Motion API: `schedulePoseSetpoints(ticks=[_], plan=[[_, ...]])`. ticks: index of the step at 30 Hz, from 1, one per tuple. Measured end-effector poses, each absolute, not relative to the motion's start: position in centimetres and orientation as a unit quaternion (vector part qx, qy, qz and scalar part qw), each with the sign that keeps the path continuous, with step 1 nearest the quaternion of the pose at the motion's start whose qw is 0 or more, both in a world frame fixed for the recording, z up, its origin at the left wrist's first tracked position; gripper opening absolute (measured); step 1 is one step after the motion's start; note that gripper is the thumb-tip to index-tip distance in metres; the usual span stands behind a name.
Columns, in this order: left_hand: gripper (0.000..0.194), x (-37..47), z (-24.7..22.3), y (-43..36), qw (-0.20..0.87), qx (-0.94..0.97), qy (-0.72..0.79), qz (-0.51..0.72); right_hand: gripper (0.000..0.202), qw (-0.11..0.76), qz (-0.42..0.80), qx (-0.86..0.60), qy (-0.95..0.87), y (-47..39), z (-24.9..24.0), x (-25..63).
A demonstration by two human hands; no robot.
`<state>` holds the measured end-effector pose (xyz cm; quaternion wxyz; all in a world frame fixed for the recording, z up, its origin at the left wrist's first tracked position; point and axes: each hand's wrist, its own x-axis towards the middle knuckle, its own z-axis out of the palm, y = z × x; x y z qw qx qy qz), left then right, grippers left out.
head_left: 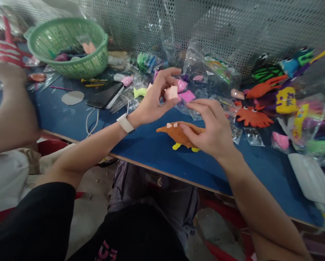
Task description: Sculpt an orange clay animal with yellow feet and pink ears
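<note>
My left hand (154,99), wearing a white-banded watch, is closed on a lump of pale pink clay (171,93) between thumb and fingers. A brown clay animal (180,133) with a pointed snout, small pale pink bits on top and yellow feet stands on the table below. Over its back end is my right hand (212,128), fingers spread from the thumb. Its thumb overlaps the brown body; whether it touches is unclear. The right fingertips reach close to a flat magenta piece (187,96), with nothing visible held between them.
On the blue table (140,145), a green basket (70,69) and a phone (105,95) stand left. An orange clay crab (254,115), other clay figures and plastic bags lie right. A perforated metal panel (140,21) borders the back. Another person's arm (12,101) rests far left.
</note>
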<state>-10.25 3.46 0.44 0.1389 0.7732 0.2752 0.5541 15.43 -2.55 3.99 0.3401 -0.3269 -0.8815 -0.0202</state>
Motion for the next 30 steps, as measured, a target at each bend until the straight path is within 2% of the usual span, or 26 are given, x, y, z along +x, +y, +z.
schedulePoseSetpoints(ticks=[4, 9, 11, 13, 15, 17, 20, 22, 24, 26, 28, 30], plan=[[0.071, -8.5, 3.4, 4.6, 0.163, 0.753, 0.324, 0.549, 0.053, 0.306, -0.033, -0.342, -0.888, -0.8, 8.7, 13.2], [0.048, -6.8, 11.1, 8.0, 0.189, 0.758, 0.283, 0.557, 0.039, 0.317, -0.062, -0.374, -0.869, 1.9, 17.2, 12.9], [0.053, -6.3, 13.4, 9.1, 0.194, 0.758, 0.266, 0.563, 0.035, 0.335, -0.077, -0.378, -0.860, 2.6, 19.0, 13.5], [0.042, -6.0, 14.5, 9.6, 0.219, 0.769, 0.258, 0.543, 0.038, 0.353, -0.095, -0.377, -0.851, 3.2, 19.5, 14.2], [0.027, -6.0, 14.3, 9.6, 0.259, 0.784, 0.243, 0.509, 0.043, 0.354, -0.109, -0.376, -0.850, 3.7, 19.0, 14.8], [0.023, -6.5, 13.5, 9.4, 0.295, 0.797, 0.233, 0.473, 0.044, 0.310, -0.115, -0.382, -0.863, 4.2, 18.2, 15.0], [0.029, -7.8, 12.4, 9.4, 0.326, 0.809, 0.201, 0.445, 0.043, 0.253, -0.109, -0.391, -0.878, 4.9, 17.1, 14.9], [0.034, -8.7, 12.0, 10.0, 0.342, 0.821, 0.140, 0.435, 0.046, 0.280, -0.053, -0.388, -0.876, 5.2, 16.5, 14.5], [0.046, -9.5, 11.7, 11.1, 0.344, 0.836, 0.107, 0.414, 0.052, 0.310, 0.033, -0.384, -0.869, 5.2, 16.0, 14.0], [0.053, -10.6, 11.2, 12.7, 0.320, 0.849, 0.136, 0.397, 0.061, 0.297, 0.090, -0.389, -0.867, 4.8, 15.5, 13.5], [0.063, -12.1, 10.1, 14.7, 0.290, 0.853, 0.191, 0.391, 0.071, 0.262, 0.089, -0.400, -0.874, 4.2, 15.3, 13.1], [0.061, -14.1, 8.5, 16.5, 0.264, 0.837, 0.303, 0.372, 0.082, 0.224, 0.067, -0.411, -0.881, 3.7, 15.6, 13.0]])
